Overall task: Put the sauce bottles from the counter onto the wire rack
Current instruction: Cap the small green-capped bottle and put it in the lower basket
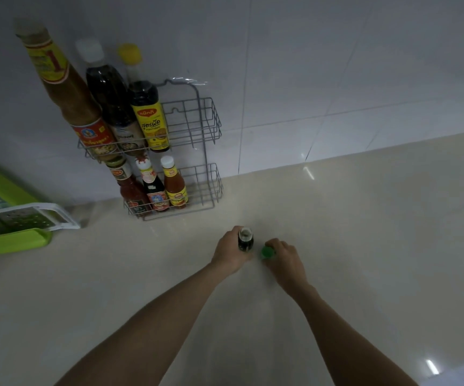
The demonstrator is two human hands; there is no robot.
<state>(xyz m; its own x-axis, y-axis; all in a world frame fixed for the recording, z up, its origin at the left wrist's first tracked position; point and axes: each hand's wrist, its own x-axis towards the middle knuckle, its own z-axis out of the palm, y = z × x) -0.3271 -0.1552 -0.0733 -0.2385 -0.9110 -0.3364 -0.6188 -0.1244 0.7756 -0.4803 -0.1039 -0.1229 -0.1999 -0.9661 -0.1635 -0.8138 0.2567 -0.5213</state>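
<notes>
A grey two-tier wire rack stands against the tiled wall. Its upper tier holds three tall bottles, among them a yellow-labelled dark one. On the lower tier stand three small sauce bottles; the right part of both tiers is bare. On the beige counter, my left hand is wrapped around a small dark bottle with a pale cap. Just to its right, my right hand grips a bottle with a green cap; its body is hidden by my fingers.
A green and white grater box lies on the counter at the left. The counter stretches wide to the right and toward me. The tiled wall rises behind the rack.
</notes>
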